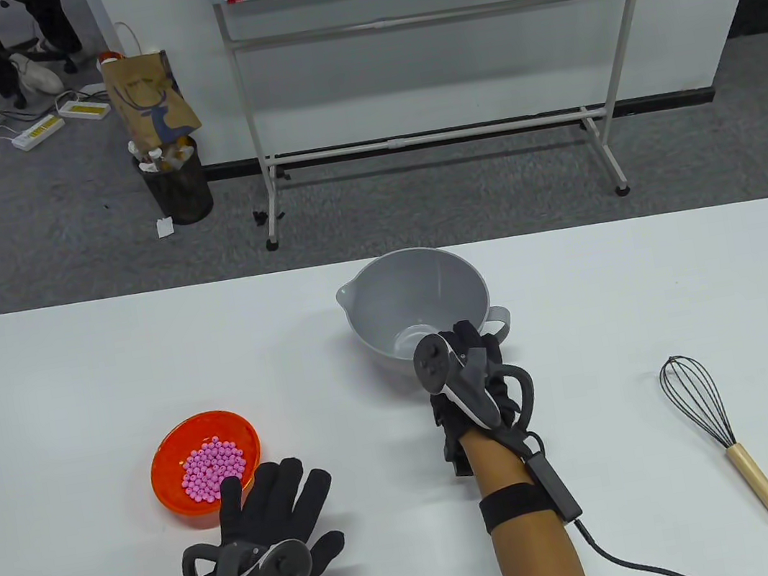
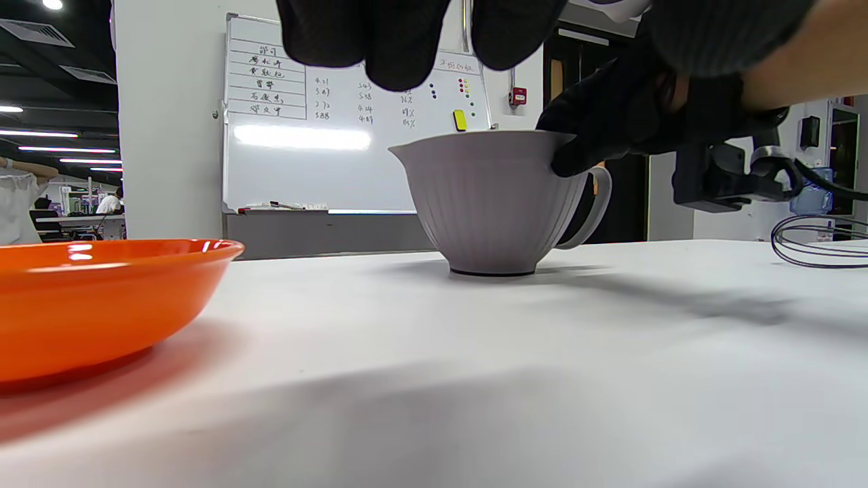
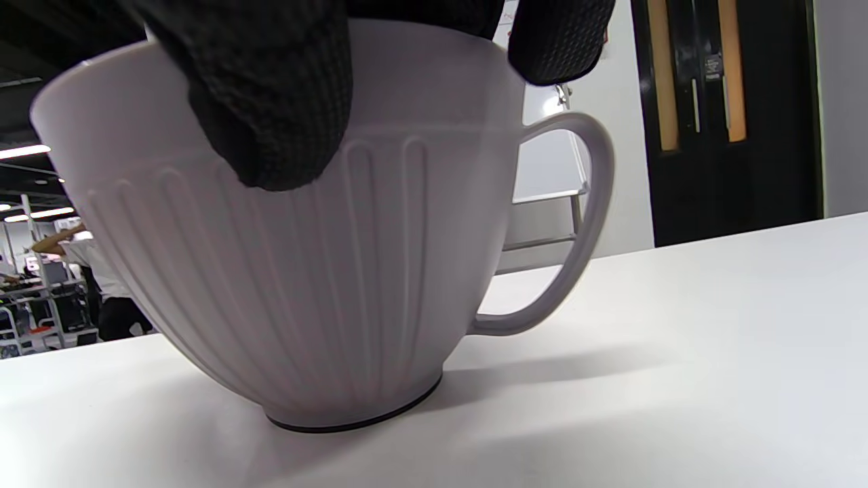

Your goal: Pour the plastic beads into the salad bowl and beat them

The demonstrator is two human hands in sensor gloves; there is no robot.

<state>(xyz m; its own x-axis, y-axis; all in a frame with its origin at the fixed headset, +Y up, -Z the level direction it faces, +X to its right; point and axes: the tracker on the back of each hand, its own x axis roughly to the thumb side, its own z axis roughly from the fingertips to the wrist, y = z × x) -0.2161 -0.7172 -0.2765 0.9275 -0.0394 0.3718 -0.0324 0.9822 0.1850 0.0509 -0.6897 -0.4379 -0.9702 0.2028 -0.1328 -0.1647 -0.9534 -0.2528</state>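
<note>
The grey salad bowl point(image 1: 416, 305) stands mid-worktop; my right hand point(image 1: 473, 390) grips its near rim. Pink beads point(image 1: 213, 469) fill the orange dish point(image 1: 166, 475) at left, my left hand point(image 1: 271, 539) flat, fingers spread, beside it. The whisk point(image 1: 720, 431) lies far right.

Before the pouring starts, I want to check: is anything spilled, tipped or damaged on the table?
Nothing stands out. The pink beads all lie inside the orange bowl, the grey salad bowl stands upright and empty, and the whisk lies flat.
</note>
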